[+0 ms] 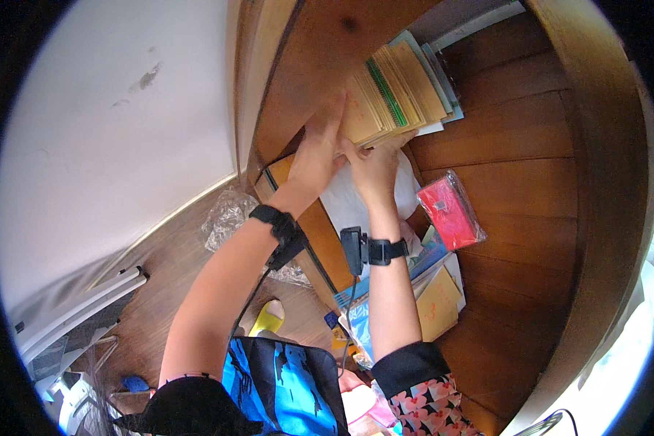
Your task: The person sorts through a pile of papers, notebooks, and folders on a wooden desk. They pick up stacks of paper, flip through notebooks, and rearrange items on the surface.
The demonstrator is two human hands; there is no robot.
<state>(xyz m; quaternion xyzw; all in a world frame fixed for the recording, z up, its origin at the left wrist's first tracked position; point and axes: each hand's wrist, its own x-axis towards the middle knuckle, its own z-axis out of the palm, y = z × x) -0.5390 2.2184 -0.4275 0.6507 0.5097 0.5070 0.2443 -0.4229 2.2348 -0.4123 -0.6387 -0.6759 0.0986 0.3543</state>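
A thick row of tan paper notebooks [362,111] stands in a wooden cabinet, with a green spiral-bound notebook [387,92] among them and pale blue folders [430,76] at the far end. My left hand [324,133] lies against the near face of the row, its fingers partly hidden in shadow. At the lower edge, my right hand [379,161] has its thumb and fingers on the notebooks. Both hands touch the stack, and a black strap device is on each wrist. Below the hands lies a white plastic bag [343,199].
A red packet in clear plastic [449,212] lies on the wooden boards. Nearer are a tan envelope [438,305] and blue folders [428,256]. Crumpled clear plastic [229,215] is on the floor by the white wall [120,136]. A cable hangs from each wrist device.
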